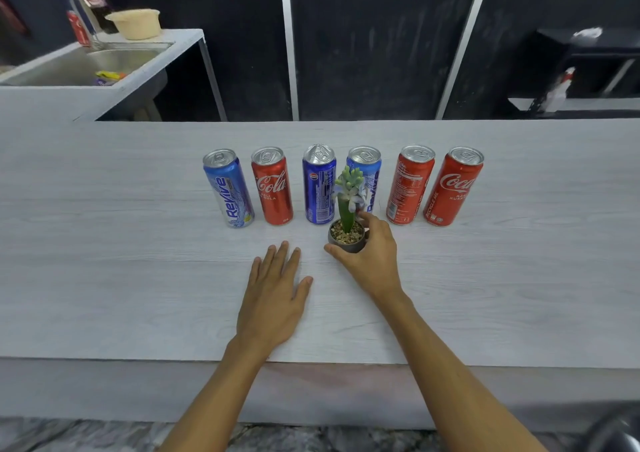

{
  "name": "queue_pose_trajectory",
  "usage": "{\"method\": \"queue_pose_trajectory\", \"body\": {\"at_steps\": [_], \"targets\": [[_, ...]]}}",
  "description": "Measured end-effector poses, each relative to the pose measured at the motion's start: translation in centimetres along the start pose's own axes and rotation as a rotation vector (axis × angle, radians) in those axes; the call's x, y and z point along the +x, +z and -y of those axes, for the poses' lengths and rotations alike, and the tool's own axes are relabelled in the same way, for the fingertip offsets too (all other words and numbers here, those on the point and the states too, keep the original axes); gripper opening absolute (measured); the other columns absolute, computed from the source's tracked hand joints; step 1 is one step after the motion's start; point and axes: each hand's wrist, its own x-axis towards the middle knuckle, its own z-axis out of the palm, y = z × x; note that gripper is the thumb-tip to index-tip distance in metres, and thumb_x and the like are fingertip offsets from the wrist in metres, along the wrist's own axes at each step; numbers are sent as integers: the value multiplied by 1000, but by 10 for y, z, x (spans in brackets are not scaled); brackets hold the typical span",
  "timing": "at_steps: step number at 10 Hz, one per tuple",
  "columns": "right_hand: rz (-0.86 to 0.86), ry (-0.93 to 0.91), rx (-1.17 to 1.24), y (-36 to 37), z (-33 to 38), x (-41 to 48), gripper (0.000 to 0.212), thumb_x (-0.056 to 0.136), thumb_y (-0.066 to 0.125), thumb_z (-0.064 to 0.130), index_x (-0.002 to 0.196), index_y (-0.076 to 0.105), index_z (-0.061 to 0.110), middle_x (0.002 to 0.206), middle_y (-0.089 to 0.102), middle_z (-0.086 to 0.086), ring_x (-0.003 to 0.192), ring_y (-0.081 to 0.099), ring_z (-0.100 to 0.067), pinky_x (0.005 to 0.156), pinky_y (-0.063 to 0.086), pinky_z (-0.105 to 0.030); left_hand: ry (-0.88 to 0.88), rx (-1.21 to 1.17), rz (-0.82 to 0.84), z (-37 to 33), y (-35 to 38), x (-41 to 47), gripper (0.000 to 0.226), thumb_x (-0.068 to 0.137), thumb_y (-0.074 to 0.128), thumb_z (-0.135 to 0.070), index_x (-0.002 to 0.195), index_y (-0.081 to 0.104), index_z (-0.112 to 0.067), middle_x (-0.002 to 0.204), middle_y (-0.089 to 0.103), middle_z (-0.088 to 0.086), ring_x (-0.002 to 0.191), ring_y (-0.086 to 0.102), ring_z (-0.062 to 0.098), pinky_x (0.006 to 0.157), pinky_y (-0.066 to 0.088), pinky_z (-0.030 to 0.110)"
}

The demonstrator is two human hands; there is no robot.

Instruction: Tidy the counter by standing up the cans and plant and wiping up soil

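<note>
Gripping pebble-filled pot, plant upright: right hand; left hand flat.

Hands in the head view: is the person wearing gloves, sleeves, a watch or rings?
No. The left hand and right hand are bare: no gloves, rings or wristbands visible. The left forearm and right forearm are uncovered to the picture's bottom edge; no sleeve, watch or marking shows.

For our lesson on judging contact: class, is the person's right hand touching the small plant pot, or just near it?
Touching. The head view shows the right hand with its thumb and fingers curled round the plant pot, with no gap visible between them.
</note>
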Motion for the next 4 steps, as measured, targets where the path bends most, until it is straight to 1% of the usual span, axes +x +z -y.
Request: {"method": "queue_pose_trajectory", "body": {"at_steps": [1, 2, 3, 4], "targets": [[-14, -19, -7, 0, -2, -2, 90, 61, 87, 43, 135, 42, 18, 124, 46, 1, 116, 48, -13, 97, 49, -35, -2, -9, 5, 0, -1, 1, 61, 99, 20, -53, 154, 11, -27, 162, -1, -6, 148, -6, 10, 118, -9, 29], [3, -7, -34, 0, -3, -9, 100, 62, 88, 40, 143, 34, 16, 132, 39, -1, 124, 42, -15, 103, 45, -34, -1, -33, 8, -1, -2, -1, 60, 100, 25, -49, 154, 12, -27, 162, -1, -6, 148, -6, 11, 119, -8, 30], [7, -23, -45, -4, -7, -23, 100, 67, 86, 35, 146, 29, 15, 137, 35, -3, 128, 37, -15, 107, 37, -28, 9, -42, -7, 0, -3, 0, 59, 100, 26, -49, 153, 13, -26, 162, 0, -5, 148, -5, 11, 118, -9, 29], [50, -66, -254, -19, -4, -57, 78, 81, 72, 41, 145, 35, 16, 145, 36, -3, 133, 32, -17, 109, 27, -23, 19, -43, 42, 0, -6, -11, 61, 100, 25, -51, 153, 11, -26, 161, -2, -6, 148, -7, 10, 118, -10, 28]]}}
